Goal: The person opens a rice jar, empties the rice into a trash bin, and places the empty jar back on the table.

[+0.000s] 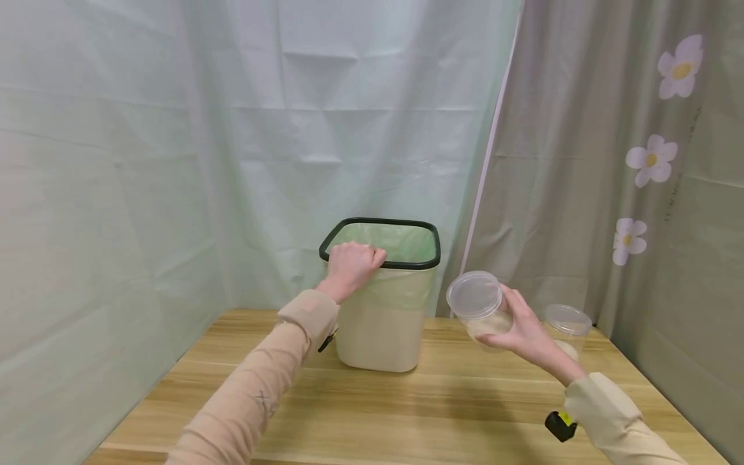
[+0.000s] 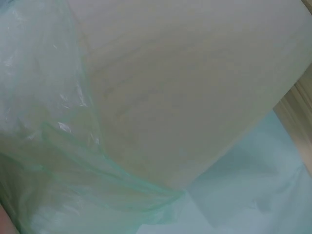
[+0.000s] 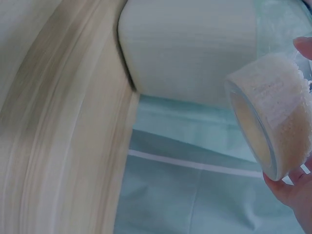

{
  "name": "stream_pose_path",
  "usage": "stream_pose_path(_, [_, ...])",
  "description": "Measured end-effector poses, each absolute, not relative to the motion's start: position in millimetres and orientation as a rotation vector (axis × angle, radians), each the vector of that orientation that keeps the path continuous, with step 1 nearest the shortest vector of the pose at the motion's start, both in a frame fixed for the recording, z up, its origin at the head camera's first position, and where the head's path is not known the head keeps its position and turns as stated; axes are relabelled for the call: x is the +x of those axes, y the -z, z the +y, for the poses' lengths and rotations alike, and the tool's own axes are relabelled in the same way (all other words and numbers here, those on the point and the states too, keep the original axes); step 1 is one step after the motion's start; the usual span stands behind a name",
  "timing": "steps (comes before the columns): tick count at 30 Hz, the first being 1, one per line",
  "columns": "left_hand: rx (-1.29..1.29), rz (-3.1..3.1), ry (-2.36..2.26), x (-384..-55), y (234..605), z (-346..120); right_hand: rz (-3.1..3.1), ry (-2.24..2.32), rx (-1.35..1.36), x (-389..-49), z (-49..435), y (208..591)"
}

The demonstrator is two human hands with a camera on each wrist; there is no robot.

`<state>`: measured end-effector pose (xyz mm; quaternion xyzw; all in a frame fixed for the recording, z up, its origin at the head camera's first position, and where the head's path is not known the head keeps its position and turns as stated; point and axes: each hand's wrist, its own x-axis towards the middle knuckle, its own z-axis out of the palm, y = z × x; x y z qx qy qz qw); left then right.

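Observation:
A cream trash can (image 1: 383,329) with a black rim ring stands on the table, lined with a thin green bag (image 1: 401,239). My left hand (image 1: 351,263) grips its near rim from above; the fingers inside are hidden. In the left wrist view, the bag's loose edge (image 2: 131,178) hangs down over the can's outer wall. To the right of the can, my right hand (image 1: 519,329) holds a clear round plastic tub (image 1: 475,297) above the table, tilted toward the can. Pale grains like rice (image 3: 297,131) show through the tub's side in the right wrist view.
A second clear tub (image 1: 568,320) with pale contents stands on the wooden table (image 1: 372,413) behind my right wrist. Pale curtains (image 1: 349,129) hang behind and at the left, with a grey flowered curtain (image 1: 558,161) at the right.

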<state>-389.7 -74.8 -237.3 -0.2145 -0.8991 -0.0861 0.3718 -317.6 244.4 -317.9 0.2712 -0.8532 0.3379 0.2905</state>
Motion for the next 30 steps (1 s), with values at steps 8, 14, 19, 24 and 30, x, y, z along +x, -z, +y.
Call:
stream_pose_path(8, [-0.534, -2.310, 0.198, -389, 238, -59, -2.247, -0.836, 0.775, -314, 238, 314])
stream_pose_path(14, [-0.517, -2.331, 0.177, -387, 236, -47, -2.239, -0.831, 0.805, -313, 239, 313])
stream_pose_path(19, [-0.508, -2.341, 0.178, -386, 236, -38, -2.256, -0.826, 0.820, -312, 241, 312])
stream_pose_path(24, [-0.510, -2.342, 0.186, -385, 236, -31, -2.262, -0.828, 0.835, -311, 242, 312])
stream_pose_path(30, [-0.513, -2.349, 0.169, -385, 236, -23, -2.253, -0.824, 0.866, -310, 242, 309])
